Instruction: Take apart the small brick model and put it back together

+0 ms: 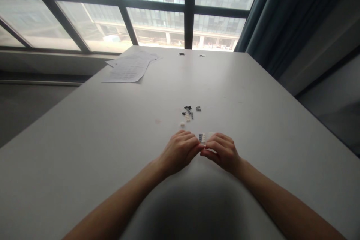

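Left hand point(180, 152) and right hand point(223, 153) together pinch a small brick piece point(204, 137); loose bricks point(189, 113) lie near.

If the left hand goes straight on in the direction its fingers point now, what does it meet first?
The brick piece, which the left hand and the right hand pinch between them. Just beyond it, probably the right hand itself, though depth is hard to judge.

No legible text anywhere, printed sheets of paper point(129, 68) on the tabletop point(84, 127) at upper left of the frame carry lines too blurred to read, small bricks unmarked.
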A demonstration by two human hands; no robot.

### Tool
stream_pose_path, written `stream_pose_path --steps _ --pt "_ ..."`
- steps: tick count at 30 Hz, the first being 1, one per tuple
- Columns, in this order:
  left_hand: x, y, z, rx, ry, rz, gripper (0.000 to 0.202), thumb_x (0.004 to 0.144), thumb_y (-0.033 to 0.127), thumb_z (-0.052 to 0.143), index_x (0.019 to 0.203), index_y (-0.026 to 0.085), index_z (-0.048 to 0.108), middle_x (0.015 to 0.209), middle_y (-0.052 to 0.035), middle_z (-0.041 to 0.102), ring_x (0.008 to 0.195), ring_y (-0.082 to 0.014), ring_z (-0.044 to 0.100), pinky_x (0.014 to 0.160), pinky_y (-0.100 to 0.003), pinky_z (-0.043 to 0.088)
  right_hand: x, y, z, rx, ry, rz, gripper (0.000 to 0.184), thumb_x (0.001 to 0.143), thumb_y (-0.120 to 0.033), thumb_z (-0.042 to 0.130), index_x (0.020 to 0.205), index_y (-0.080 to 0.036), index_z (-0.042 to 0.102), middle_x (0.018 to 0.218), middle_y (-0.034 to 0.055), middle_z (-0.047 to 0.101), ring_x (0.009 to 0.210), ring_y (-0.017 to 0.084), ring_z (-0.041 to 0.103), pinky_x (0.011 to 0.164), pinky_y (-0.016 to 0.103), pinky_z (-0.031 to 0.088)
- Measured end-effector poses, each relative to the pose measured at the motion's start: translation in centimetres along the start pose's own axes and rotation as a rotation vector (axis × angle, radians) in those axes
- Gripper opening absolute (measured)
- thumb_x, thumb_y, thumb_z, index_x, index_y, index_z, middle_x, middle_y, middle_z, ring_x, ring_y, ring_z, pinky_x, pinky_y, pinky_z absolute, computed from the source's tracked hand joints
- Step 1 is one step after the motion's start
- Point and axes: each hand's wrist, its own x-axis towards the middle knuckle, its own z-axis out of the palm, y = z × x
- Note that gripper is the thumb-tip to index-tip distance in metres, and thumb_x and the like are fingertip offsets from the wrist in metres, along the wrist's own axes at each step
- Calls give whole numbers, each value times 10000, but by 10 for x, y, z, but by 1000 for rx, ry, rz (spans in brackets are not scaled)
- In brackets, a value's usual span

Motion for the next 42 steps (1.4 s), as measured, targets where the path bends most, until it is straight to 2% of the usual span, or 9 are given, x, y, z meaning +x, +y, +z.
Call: stream_pose_path --steps 3,5,9,14,17,22,25,31,42 --pt "0 -1 0 -11 -1 -5 371 976 334 394 663 176 516 636 -16 574 597 -129 481 662 -279 387 -2 2 1 -29 17 -12 222 843 -389 670 948 -206 598 774 49 684 694 179 625 665 306 500" --pt "-1 -2 1 -13 -4 -5 374 977 332 391 658 176 507 635 -14 573 589 -127 478 657 -278 385 -4 3 1 -47 23 -12 283 823 -364 698 1027 -206 583 829 62 694 742 191 641 695 317 508" --pt "-1 -3 1 -2 -21 0 388 976 347 391 648 178 511 625 -10 570 589 -126 484 658 -278 386 -4 3 0 -65 -23 -31 196 839 -305 675 998 -221 597 823 50 696 717 182 636 690 317 506" --pt "-1 -4 -1 -3 2 -28 353 965 352 421 684 177 544 657 -14 589 610 -130 493 661 -282 382 0 5 -6 -66 -109 -30 167 855 -339 647 964 -216 612 818 47 691 738 180 627 706 319 492" --pt "-2 -5 -4 -1 72 -57 325 958 330 428 702 177 556 647 -16 580 632 -140 496 671 -289 385 7 5 -14 -103 -265 -23 186 860 -378 638 910 -200 621 806 49 682 739 190 612 701 323 474" --pt "-1 -6 -7 7 137 -101 354 952 345 421 667 182 552 637 -25 572 620 -144 487 663 -292 395 21 -5 -34 -153 -700 130 153 784 -324 732 826 -213 634 791 21 678 721 188 623 649 292 448" --pt "-1 -6 -8 12 136 -99 348 949 345 423 672 184 556 638 -25 574 620 -144 493 667 -293 400 23 -7 -44 -196 -814 252 165 727 -288 779 797 -224 644 779 9 685 720 197 641 629 285 437" --pt "-1 -7 -7 4 149 -76 333 946 331 439 661 186 530 616 -17 550 606 -140 474 647 -285 391 20 7 -55 -341 -909 421 158 677 -239 794 712 -225 641 754 22 698 717 222 656 588 282 411" --pt "-1 -8 -8 19 159 -65 324 941 306 452 649 183 521 604 -8 541 597 -135 464 632 -279 387 22 8 -56 -400 -942 513 198 651 -294 809 677 -221 628 754 45 704 724 248 658 566 290 391"
